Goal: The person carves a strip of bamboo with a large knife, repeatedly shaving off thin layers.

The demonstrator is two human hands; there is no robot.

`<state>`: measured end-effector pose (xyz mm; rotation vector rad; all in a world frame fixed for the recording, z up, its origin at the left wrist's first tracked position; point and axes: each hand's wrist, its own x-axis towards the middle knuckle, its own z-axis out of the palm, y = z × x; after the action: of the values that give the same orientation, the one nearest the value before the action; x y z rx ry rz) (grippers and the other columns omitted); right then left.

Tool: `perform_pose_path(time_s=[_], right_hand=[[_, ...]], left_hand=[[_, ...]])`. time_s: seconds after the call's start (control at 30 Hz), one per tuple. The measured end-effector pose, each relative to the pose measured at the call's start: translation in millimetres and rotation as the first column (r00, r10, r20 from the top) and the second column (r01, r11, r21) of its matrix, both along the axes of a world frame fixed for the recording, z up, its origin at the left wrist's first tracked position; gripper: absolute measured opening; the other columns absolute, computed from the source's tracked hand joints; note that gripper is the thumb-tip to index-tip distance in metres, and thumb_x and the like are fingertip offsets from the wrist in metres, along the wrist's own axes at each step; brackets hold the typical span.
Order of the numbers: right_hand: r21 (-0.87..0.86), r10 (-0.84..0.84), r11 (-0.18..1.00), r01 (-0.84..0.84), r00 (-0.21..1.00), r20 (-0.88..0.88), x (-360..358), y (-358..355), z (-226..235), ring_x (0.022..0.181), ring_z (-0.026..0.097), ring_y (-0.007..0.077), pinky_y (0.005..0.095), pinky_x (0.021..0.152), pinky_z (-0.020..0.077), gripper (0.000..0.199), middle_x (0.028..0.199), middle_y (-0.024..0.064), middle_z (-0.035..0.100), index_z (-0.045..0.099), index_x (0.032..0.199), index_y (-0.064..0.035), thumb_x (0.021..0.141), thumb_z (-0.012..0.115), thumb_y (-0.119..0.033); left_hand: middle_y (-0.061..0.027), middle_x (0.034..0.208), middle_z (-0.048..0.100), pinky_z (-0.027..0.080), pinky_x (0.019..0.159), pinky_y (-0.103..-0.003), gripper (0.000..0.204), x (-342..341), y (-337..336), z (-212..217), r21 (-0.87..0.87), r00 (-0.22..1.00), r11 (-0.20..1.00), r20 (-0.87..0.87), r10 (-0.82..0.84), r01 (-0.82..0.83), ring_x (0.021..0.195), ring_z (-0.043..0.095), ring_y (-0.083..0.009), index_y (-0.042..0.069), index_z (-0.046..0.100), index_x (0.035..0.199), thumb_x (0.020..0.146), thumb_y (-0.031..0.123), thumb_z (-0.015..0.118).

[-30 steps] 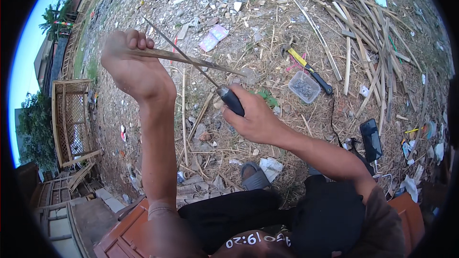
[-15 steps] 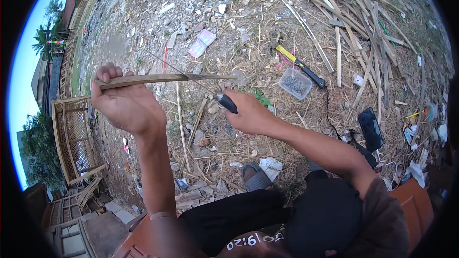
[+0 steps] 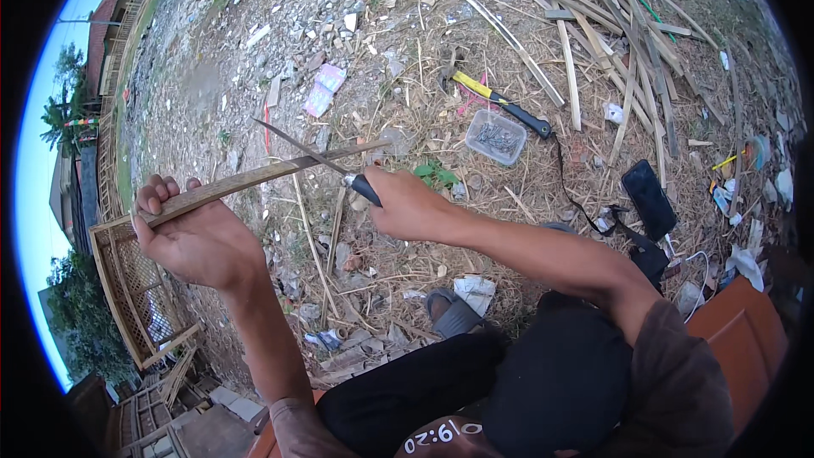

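My left hand [image 3: 197,237] grips one end of a long thin bamboo strip [image 3: 280,171] that runs up and to the right. My right hand [image 3: 405,202] holds a knife [image 3: 318,157] by its dark handle, and the narrow blade lies across the strip near its far end, pointing up and left. Both hands are raised above littered ground. My dark-trousered legs fill the lower middle of the view.
A pile of split bamboo slats [image 3: 610,25] lies at the upper right. A yellow-and-black hammer [image 3: 500,102], a clear box of nails [image 3: 494,136] and a black phone [image 3: 649,199] rest on the ground. A woven bamboo frame [image 3: 127,288] stands at left.
My left hand has dropped lower and leftward with the strip, which now slopes up to the right. The knife blade has slid toward the strip's far end.
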<state>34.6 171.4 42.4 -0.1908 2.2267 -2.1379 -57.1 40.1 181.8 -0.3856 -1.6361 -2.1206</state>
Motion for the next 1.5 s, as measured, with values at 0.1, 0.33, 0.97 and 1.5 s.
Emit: perform_pose_path(time_s=[0.1, 0.33, 0.97, 1.5], right_hand=[[-0.080, 0.082, 0.994, -0.071, 0.987, 0.138, 10, -1, 5, 0.059, 0.059, 0.0362, 0.0476, 0.056, 0.0421, 0.012, 0.063, 0.0192, 0.054, 0.048, 0.087, 0.0005, 0.079, 0.054, -0.006], [-0.068, 0.103, 0.993, -0.099, 0.993, 0.057, -11, 8, 22, 0.060, 0.059, 0.0390, 0.0476, 0.056, 0.0422, 0.010, 0.064, 0.0202, 0.055, 0.049, 0.086, 0.0000, 0.077, 0.054, -0.004], [-0.053, 0.105, 0.993, -0.102, 0.993, 0.056, 1, 5, 18, 0.058, 0.058, 0.0343, 0.0448, 0.056, 0.0414, 0.011, 0.064, 0.0162, 0.053, 0.048, 0.088, -0.0012, 0.079, 0.054, -0.005], [-0.077, 0.107, 0.992, -0.100, 0.990, 0.087, 11, 1, 6, 0.057, 0.057, 0.0344, 0.0456, 0.055, 0.0402, 0.013, 0.065, 0.0179, 0.053, 0.047, 0.088, -0.0002, 0.077, 0.054, -0.004]], left_hand=[[-0.0023, 0.090, 0.041, 0.035, 0.080, -0.031, 0.022, 3, 0, -1, -0.020, 1.000, 1.000, -0.011, -0.006, 0.006, 0.083, 0.040, -0.0130, 0.013, 0.041, 0.084, 0.098, 0.028, 0.033], [-0.0025, 0.089, 0.041, 0.036, 0.078, -0.031, 0.022, 0, -7, 3, -0.003, 0.999, 1.000, -0.049, -0.017, 0.017, 0.083, 0.041, -0.0132, 0.012, 0.041, 0.082, 0.097, 0.028, 0.035], [-0.0017, 0.087, 0.040, 0.035, 0.079, -0.033, 0.024, 5, 2, -6, -0.080, 0.989, 0.997, -0.147, -0.020, 0.008, 0.086, 0.040, -0.0137, 0.015, 0.038, 0.077, 0.096, 0.029, 0.034], [-0.0028, 0.086, 0.040, 0.035, 0.076, -0.032, 0.025, 0, -5, -7, -0.020, 0.987, 0.999, -0.156, 0.037, -0.040, 0.082, 0.040, -0.0140, 0.014, 0.037, 0.079, 0.096, 0.032, 0.036]])
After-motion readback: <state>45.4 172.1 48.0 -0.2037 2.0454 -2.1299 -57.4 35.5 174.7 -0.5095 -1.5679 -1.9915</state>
